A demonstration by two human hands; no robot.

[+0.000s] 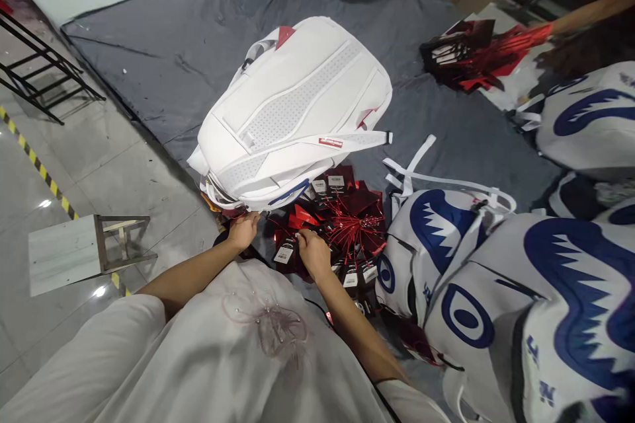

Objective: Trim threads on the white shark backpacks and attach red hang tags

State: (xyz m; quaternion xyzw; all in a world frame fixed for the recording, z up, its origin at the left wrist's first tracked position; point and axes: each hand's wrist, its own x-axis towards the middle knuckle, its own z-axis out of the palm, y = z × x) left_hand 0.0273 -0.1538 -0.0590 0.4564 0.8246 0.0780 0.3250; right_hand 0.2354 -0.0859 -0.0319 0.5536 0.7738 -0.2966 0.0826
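A white backpack (292, 106) lies on the grey cloth, its perforated back panel and straps facing up. My left hand (243, 231) is closed at the backpack's near end, by the top loop; the fingertips are partly hidden. To its right, my right hand (314, 253) is pinched over a pile of dark red hang tags (354, 221) with white labels and fanned red cords. One labelled tag (284, 253) lies just left of the right fingers, which seem to grip its cord end. Some of the pile tucks against the backpack's lower side.
White backpacks with blue shark-mouth prints (496, 304) crowd the right side. Another person's arm (595, 10) reaches toward a bunch of red tags (476, 56) at upper right. A wooden stool (64, 254) and a black metal rack (44, 73) stand on the floor at left.
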